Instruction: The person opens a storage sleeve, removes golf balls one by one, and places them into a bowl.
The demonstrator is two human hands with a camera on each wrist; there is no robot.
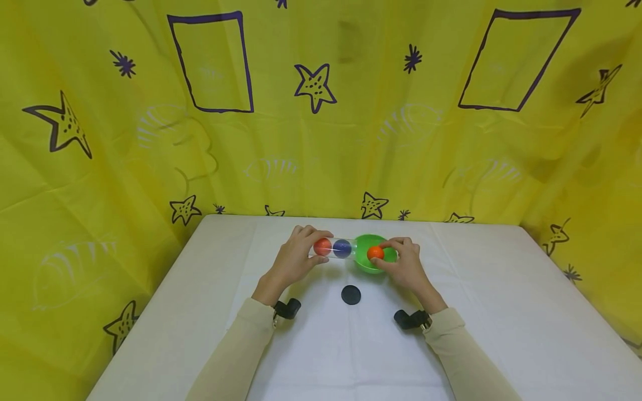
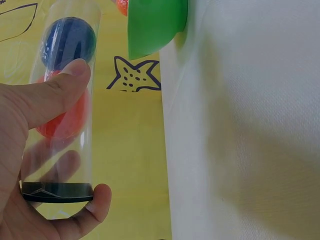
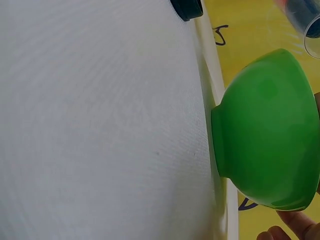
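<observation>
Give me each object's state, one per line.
Green bowl: upright on the table
Clear tube: held in left hand, open at the bowl end, dark base closing the other
Red ball: inside the tube
Blue ball: inside, nearer the opening
Orange ball: pinched by right hand over the bowl
Black lid: off the tube, on the table

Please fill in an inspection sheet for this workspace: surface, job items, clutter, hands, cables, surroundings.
Surface: table under a white, lightly creased cloth.
Job items: clear tube holding a red ball and a blue ball, open end toward the green bowl; orange ball; loose black cap on the cloth.
Clutter: nothing seen.
Hands: left hand grips the tube; right hand pinches the orange ball at the bowl's opening.
Cables: nothing seen.
Surroundings: yellow fabric with dark star drawings, behind and at both sides.
</observation>
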